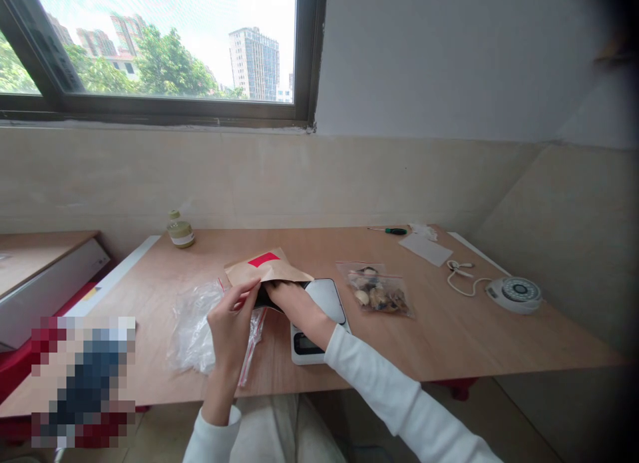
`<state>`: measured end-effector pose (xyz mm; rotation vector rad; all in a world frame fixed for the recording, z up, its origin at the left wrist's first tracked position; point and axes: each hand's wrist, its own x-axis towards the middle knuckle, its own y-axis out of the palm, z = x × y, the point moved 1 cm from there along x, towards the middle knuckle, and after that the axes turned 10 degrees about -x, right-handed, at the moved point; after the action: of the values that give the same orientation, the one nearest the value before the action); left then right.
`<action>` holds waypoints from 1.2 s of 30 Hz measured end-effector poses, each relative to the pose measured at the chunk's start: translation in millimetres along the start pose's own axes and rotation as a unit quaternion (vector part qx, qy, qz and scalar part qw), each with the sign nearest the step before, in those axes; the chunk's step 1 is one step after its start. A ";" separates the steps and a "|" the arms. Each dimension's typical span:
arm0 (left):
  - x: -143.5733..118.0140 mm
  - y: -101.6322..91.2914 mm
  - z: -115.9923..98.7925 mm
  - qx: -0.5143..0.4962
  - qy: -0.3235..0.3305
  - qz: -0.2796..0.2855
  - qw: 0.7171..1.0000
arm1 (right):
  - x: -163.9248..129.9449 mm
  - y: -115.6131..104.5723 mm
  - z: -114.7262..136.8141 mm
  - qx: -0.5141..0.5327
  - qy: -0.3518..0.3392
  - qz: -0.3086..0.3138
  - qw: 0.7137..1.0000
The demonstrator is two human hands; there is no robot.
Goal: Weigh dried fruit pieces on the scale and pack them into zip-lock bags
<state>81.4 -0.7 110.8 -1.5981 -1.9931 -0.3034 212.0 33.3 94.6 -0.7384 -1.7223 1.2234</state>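
My left hand (232,320) grips the open edge of a brown paper pouch (267,267) with a red label. My right hand (294,303) reaches into the pouch's mouth, its fingers hidden inside. The pouch is held just above a white kitchen scale (327,300) with a dark display near the table's front. Several clear zip bags with red strips (192,326) lie crumpled under and left of my left hand. A sealed clear bag of mixed dried pieces (379,291) lies to the right of the scale.
A small green-lidded jar (180,231) stands at the back left of the wooden table (449,336). A green-handled screwdriver (389,231), a white sheet (426,248), a white cord (462,277) and a round white dial timer (516,294) lie at the right.
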 end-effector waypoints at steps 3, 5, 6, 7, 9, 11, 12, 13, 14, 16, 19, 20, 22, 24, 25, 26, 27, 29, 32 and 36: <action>3.8 -3.7 0.9 0.009 0.008 -0.004 1.000 | -8.3 -10.5 -3.8 -0.012 -0.067 -0.031 0.997; 6.1 -5.3 1.2 0.012 0.012 -0.006 1.000 | -15.1 -16.5 -7.3 -0.021 -0.108 -0.054 0.992; 7.1 -5.7 1.2 0.013 0.014 -0.008 1.000 | -18.3 -18.8 -9.1 -0.019 -0.120 -0.066 0.990; 7.9 -6.0 1.1 0.013 0.014 -0.010 1.000 | -21.4 -20.8 -11.0 -0.009 -0.127 -0.078 0.989; 9.2 -6.2 0.9 0.014 0.011 -0.016 1.000 | -26.8 -24.2 -14.5 0.046 -0.123 -0.108 0.986; 10.6 -6.1 0.6 0.018 0.005 -0.020 1.000 | -31.4 -27.7 -17.6 0.142 -0.091 -0.152 0.974; 11.4 -5.9 0.4 0.022 0.004 -0.021 1.000 | -33.6 -29.5 -19.0 0.198 -0.066 -0.178 0.962; 12.3 -5.6 0.2 0.027 0.002 -0.023 0.999 | -35.9 -31.3 -20.3 0.253 -0.034 -0.203 0.945; 13.4 -5.4 0.0 0.033 0.002 -0.024 0.999 | -38.5 -32.8 -21.8 0.304 0.003 -0.227 0.925; 16.2 -5.2 -0.2 0.044 -0.001 -0.028 0.999 | -44.6 -33.8 -25.9 0.392 0.087 -0.261 0.878; 21.8 -7.0 0.2 0.056 -0.006 -0.045 0.997 | -56.8 -26.4 -37.8 0.486 0.201 -0.297 0.797; 23.8 -8.2 0.6 0.061 -0.006 -0.052 0.997 | -61.5 -21.1 -43.5 0.502 0.231 -0.308 0.774; 27.5 -10.6 1.3 0.070 -0.003 -0.061 0.996 | -70.4 -6.6 -56.2 0.516 0.274 -0.318 0.747; 30.0 -12.1 2.0 0.074 0.000 -0.063 0.995 | -76.8 10.9 -67.7 0.519 0.296 -0.297 0.745; 30.7 -12.2 2.2 0.071 0.000 -0.062 0.996 | -78.6 19.8 -72.2 0.521 0.301 -0.276 0.750; 31.0 -12.0 2.4 0.068 0.000 -0.061 0.996 | -79.3 28.2 -75.6 0.523 0.305 -0.251 0.755; 31.0 -11.5 2.5 0.064 0.001 -0.059 0.996 | -79.2 35.8 -78.1 0.527 0.308 -0.225 0.759; 30.6 -10.3 2.6 0.059 0.005 -0.056 0.997 | -77.2 47.5 -80.9 0.533 0.318 -0.178 0.764; 30.1 -10.2 3.0 0.065 0.008 -0.056 0.996 | -74.3 55.1 -84.3 0.498 0.319 -0.135 0.795; 30.9 -13.1 3.0 0.064 -0.002 -0.062 0.996 | -79.2 53.8 -91.4 0.377 0.285 -0.120 0.873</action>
<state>64.1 22.7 127.6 -1.3991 -2.0755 -0.2155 328.1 23.6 31.7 -0.3311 -0.7222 1.2103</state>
